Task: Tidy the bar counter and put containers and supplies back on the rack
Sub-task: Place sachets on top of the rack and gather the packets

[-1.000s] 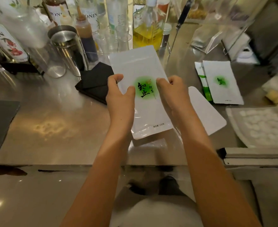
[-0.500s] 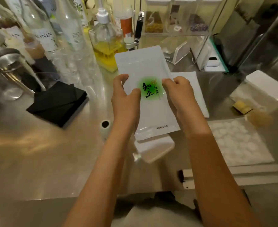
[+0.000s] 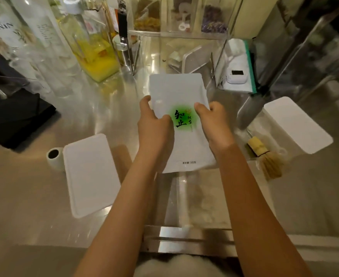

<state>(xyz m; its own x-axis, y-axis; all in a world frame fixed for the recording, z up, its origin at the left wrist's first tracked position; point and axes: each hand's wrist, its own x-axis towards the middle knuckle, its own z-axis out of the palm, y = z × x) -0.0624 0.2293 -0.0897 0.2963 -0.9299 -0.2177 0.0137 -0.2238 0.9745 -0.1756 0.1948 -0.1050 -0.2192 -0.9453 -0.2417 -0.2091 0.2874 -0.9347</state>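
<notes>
Steel counter holds bottles, lids, a whisk. Clear rack stands beyond. White pouch is held above the counter — left hand and right hand each pinch a side edge. Step: carrying; next, likely a level slide rackward.

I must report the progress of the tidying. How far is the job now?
Done: nothing visibly finished. In hand: the left hand and the right hand hold a white pouch above the counter. Left: a white lid, a small white cup, a bamboo whisk and a black cloth are on the counter.
</notes>
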